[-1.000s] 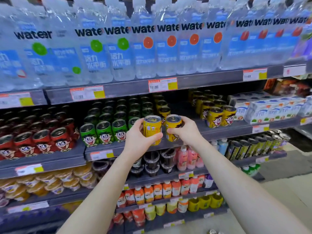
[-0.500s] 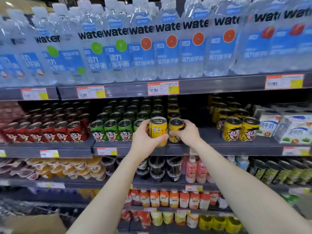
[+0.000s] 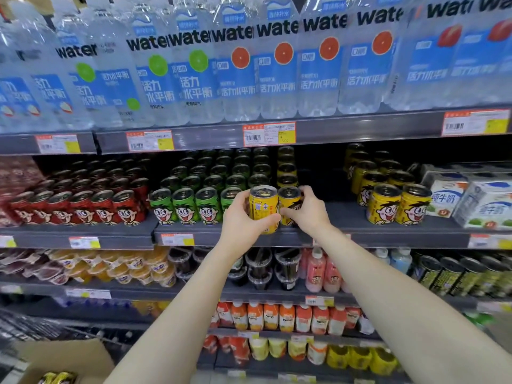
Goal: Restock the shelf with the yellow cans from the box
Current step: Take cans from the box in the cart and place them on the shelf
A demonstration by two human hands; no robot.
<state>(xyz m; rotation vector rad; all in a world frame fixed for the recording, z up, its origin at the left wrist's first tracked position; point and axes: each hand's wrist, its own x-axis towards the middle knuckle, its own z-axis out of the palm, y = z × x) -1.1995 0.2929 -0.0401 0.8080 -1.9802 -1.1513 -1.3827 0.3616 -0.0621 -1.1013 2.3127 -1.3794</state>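
Grey shop shelf (image 3: 388, 234), left hand (image 3: 241, 223) and right hand (image 3: 310, 212) each gripping a yellow can (image 3: 263, 207) (upright), box (image 3: 69, 358) below

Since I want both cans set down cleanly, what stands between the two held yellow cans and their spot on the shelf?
Nothing visible. The left hand and right hand hold two yellow cans at the shelf front; bare shelf lies right of them, and a yellow row stands behind.

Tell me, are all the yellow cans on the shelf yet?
Not yet. A column of yellow cans already stands on the shelf. The left hand and right hand each hold one more at its edge. The box still shows cans.
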